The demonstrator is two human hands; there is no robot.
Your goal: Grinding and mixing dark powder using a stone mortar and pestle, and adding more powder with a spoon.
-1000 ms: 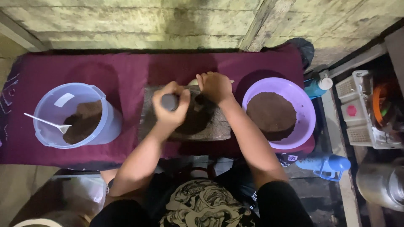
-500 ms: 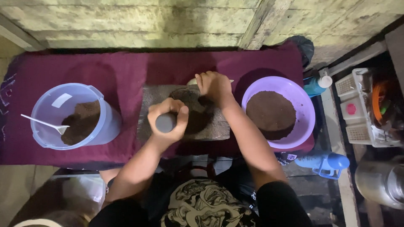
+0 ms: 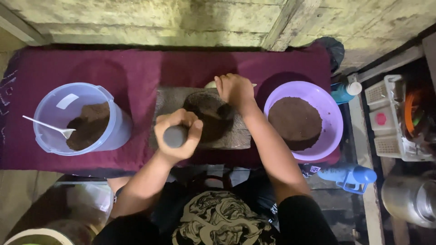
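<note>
Grinding dark paste on a stone slab, one hand on the roller, one on the heap.

The left hand [image 3: 179, 136] is closed around a grey stone roller [image 3: 175, 136] at the grinding slab [image 3: 236, 136]'s near edge; the right hand [image 3: 234, 90], fingers curled and holding nothing visible, presses the dark paste [image 3: 206, 113] at the slab's far edge, seemingly gathering it. On the maroon cloth [image 3: 136, 68], a clear jug [image 3: 79, 120] with a spoon [image 3: 47, 127] sits towards the left end and a purple bowl [image 3: 329, 113] of brown powder towards the right, both within reach.

Maroon cloth [image 3: 136, 68] covers the desk; a pale blue bucket [image 3: 81, 119] and purple bowl [image 3: 329, 113] hold dark brown powder; grey pestle [image 3: 175, 136], white spoon [image 3: 50, 127].
</note>
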